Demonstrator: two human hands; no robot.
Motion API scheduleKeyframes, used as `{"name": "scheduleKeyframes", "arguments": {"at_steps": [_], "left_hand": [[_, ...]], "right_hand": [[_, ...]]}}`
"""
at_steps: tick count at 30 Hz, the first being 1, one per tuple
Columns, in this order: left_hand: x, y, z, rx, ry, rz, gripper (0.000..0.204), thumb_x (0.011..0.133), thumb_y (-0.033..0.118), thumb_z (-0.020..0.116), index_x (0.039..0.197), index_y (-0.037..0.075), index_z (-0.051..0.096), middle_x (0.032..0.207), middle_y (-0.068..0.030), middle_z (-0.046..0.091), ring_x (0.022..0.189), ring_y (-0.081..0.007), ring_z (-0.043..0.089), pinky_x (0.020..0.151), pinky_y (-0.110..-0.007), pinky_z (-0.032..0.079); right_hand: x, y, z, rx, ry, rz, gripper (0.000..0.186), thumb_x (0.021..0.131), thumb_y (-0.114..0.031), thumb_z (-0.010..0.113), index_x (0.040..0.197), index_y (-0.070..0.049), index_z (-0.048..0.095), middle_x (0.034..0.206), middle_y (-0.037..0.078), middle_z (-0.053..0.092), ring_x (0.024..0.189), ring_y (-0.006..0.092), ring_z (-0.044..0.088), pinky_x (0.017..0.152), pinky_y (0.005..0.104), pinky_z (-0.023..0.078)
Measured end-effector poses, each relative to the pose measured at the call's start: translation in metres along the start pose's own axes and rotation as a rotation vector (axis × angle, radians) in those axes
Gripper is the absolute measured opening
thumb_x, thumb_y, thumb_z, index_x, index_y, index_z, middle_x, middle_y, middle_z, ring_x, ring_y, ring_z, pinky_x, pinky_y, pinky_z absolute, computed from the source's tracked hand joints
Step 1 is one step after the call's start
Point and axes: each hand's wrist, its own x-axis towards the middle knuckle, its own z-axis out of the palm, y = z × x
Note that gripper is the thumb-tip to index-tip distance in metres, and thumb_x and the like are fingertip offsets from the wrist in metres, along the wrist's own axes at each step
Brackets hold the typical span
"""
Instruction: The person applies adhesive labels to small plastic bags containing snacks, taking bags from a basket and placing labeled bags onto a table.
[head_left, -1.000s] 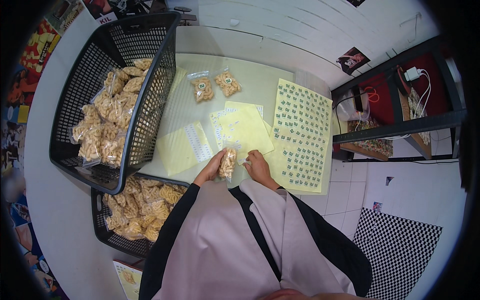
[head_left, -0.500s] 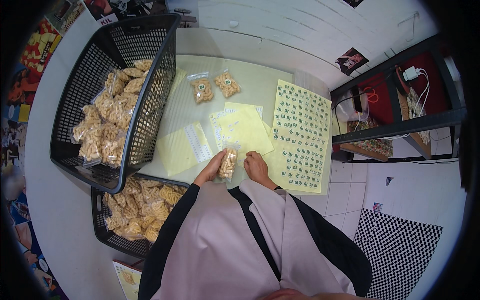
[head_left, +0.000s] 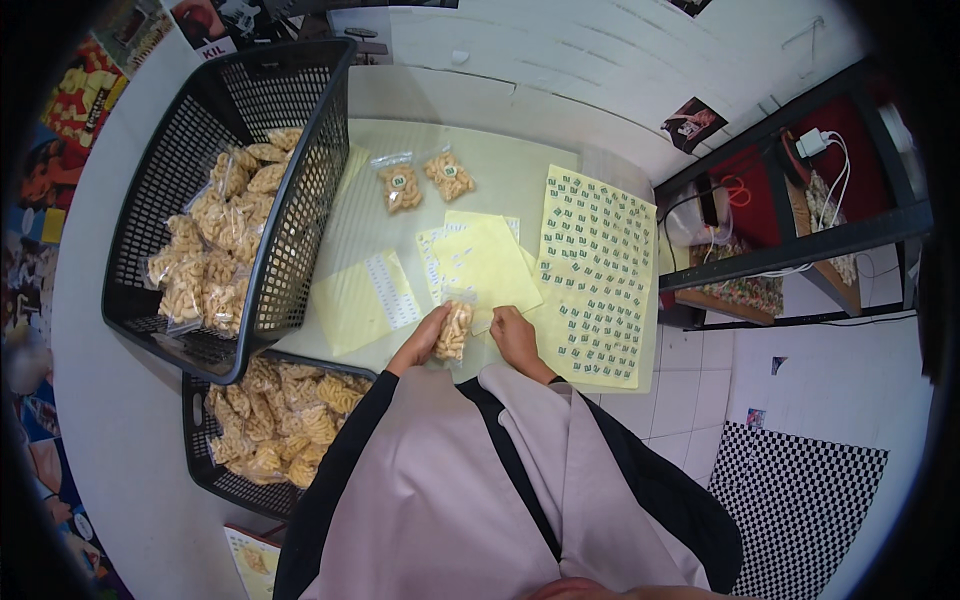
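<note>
My left hand (head_left: 423,340) grips a small clear plastic bag of pale snacks (head_left: 454,332) by its left side, close to my body. Just right of the bag, a small gap away, my right hand (head_left: 514,336) has its fingers curled into a pinch; whatever they hold, if anything, is too small to make out. Beyond both hands lie overlapping yellow sticker backing sheets (head_left: 478,255). A large yellow sheet of printed labels (head_left: 597,270) lies to the right. Farther back on the table sit a snack bag with a round label (head_left: 399,190) and another labelled snack bag (head_left: 449,175).
At the left stands a tall black mesh basket (head_left: 300,200) of bagged snacks, its edge over a lower black basket (head_left: 200,440) filled with more bags. A yellow sheet (head_left: 345,305) lies beside it. A black-framed shelf (head_left: 800,240) with cables is on the right.
The whole view has shifted slightly. Both hands stay nearly where they were, with the bag still in my left hand; the fingers of my right hand have moved a little.
</note>
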Motion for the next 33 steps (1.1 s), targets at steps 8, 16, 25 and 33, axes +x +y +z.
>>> {"name": "scheduleKeyframes", "arguments": {"at_steps": [8,16,25,33], "left_hand": [[-0.005,-0.002,0.008,0.155,0.199,0.112,0.038,0.097,0.039,0.044,0.105,0.004,0.056,0.089,-0.0038,0.06,0.081,-0.0124,0.059,0.073,-0.028,0.049],[-0.025,-0.018,0.028,0.871,0.651,0.535,0.058,0.087,0.033,0.06,0.129,-0.003,0.04,0.107,-0.0252,0.06,0.102,-0.0332,0.057,0.09,-0.039,0.044],[-0.061,-0.006,0.092,0.627,0.347,0.544,0.031,0.087,0.02,0.059,0.11,0.0,0.063,0.106,-0.0129,0.065,0.099,-0.0238,0.06,0.088,-0.032,0.044],[-0.071,-0.023,0.094,0.245,0.294,0.466,0.028,0.091,0.019,0.058,0.112,0.002,0.064,0.104,-0.0056,0.065,0.101,-0.0133,0.056,0.091,-0.027,0.041]], "right_hand": [[0.002,0.041,-0.008,0.605,-0.091,0.234,0.026,0.086,-0.016,0.064,0.104,0.002,0.061,0.098,0.009,0.066,0.089,0.0154,0.062,0.08,0.0275,0.049],[-0.008,0.021,-0.037,0.516,-0.01,0.089,0.017,0.084,-0.013,0.065,0.096,-0.001,0.061,0.097,0.009,0.063,0.089,0.0191,0.063,0.082,0.0299,0.049],[-0.021,-0.04,-0.074,0.231,0.119,-0.262,0.009,0.08,-0.008,0.065,0.083,-0.003,0.059,0.102,0.012,0.058,0.098,0.0301,0.057,0.082,0.0366,0.046],[-0.033,-0.05,-0.071,0.206,0.058,-0.454,0.011,0.079,-0.007,0.066,0.088,-0.003,0.063,0.102,0.012,0.058,0.098,0.0291,0.057,0.083,0.0373,0.046]]}}
